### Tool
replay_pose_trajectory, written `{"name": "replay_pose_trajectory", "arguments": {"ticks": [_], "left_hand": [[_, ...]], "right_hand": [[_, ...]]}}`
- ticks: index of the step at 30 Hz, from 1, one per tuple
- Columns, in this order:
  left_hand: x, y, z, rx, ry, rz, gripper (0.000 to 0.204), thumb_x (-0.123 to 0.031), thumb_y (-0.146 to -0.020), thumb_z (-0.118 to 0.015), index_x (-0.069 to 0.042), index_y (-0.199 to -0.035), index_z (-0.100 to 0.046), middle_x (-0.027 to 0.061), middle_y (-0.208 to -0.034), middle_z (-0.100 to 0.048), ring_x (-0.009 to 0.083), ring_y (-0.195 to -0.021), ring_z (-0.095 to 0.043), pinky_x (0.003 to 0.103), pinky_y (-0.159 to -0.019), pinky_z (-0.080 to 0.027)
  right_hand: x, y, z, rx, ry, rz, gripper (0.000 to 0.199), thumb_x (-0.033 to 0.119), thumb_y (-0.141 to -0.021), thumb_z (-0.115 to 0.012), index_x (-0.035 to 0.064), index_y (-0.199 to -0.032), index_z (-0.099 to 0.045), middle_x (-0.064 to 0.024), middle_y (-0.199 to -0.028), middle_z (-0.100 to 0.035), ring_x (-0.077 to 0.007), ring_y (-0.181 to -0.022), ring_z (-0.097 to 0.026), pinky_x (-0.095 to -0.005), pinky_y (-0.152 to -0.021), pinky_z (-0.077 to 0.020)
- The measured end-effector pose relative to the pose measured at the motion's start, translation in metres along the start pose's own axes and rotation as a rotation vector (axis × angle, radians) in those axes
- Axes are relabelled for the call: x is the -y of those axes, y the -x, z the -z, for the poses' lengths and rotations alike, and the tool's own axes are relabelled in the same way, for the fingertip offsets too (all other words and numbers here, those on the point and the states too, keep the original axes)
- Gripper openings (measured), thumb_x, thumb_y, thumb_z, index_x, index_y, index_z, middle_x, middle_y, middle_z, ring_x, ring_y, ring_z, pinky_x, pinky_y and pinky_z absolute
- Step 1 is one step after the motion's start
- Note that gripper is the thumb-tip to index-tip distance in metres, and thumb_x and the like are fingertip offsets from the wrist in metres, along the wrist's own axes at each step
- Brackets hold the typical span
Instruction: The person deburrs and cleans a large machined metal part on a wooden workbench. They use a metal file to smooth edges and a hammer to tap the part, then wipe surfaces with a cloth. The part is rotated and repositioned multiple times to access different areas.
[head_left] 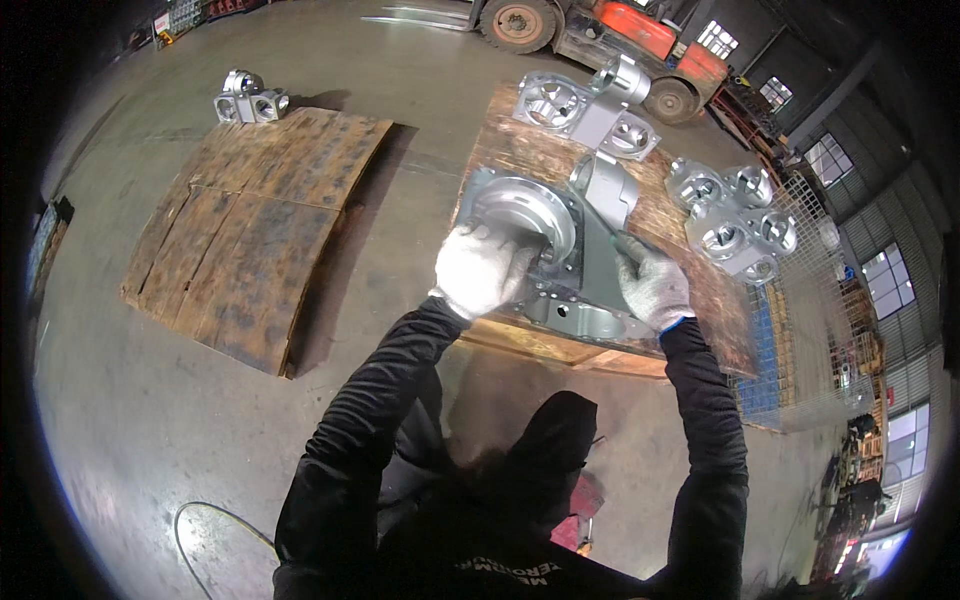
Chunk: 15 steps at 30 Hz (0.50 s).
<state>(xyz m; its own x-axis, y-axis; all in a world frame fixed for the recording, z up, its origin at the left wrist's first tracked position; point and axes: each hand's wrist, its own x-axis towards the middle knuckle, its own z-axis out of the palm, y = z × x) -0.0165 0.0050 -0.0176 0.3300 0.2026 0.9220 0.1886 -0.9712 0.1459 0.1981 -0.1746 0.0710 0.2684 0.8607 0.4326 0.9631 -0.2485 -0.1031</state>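
A large grey metal casting (pixel 560 235) with a round flange lies on a wooden pallet (pixel 700 300) in front of me. My left hand (pixel 478 268), in a white work glove, grips the round flange at its near edge. In a grey glove, my right hand (pixel 652 288) is closed on a thin dark tool (pixel 628 245) held against the casting's right side. Both arms wear black sleeves.
More grey castings (pixel 735 215) stand on the pallet's far and right parts, and another casting (pixel 250 98) sits on the floor far left. Worn wooden boards (pixel 250 220) lie to the left. An orange forklift (pixel 610 35) is parked behind. Wire-mesh crates (pixel 800 340) stand right.
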Motion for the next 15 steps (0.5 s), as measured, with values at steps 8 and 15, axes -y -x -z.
{"name": "replay_pose_trajectory", "arguments": {"ticks": [8, 15], "left_hand": [[0.005, 0.011, -0.02, 0.01, -0.085, 0.03, 0.008, -0.022, -0.07, -0.073, -0.014, -0.072, -0.073, 0.0047, -0.071, -0.069, 0.0259, -0.07, -0.065, 0.038, -0.072, -0.052], [0.01, 0.013, -0.016, 0.017, -0.116, 0.028, 0.012, -0.025, -0.068, -0.074, -0.015, -0.075, -0.075, 0.0033, -0.073, -0.07, 0.0262, -0.074, -0.066, 0.037, -0.074, -0.052]], "right_hand": [[0.041, -0.066, -0.021, 0.261, 0.107, -0.178, 0.034, 0.031, -0.098, -0.053, 0.0151, -0.122, -0.07, -0.0199, -0.095, -0.073, -0.0419, -0.091, -0.071, -0.0528, -0.08, -0.0572], [0.062, -0.04, 0.003, 0.183, -0.019, -0.058, 0.034, 0.029, -0.098, -0.054, 0.0132, -0.124, -0.07, -0.0238, -0.097, -0.072, -0.0409, -0.089, -0.072, -0.0498, -0.083, -0.0573]]}}
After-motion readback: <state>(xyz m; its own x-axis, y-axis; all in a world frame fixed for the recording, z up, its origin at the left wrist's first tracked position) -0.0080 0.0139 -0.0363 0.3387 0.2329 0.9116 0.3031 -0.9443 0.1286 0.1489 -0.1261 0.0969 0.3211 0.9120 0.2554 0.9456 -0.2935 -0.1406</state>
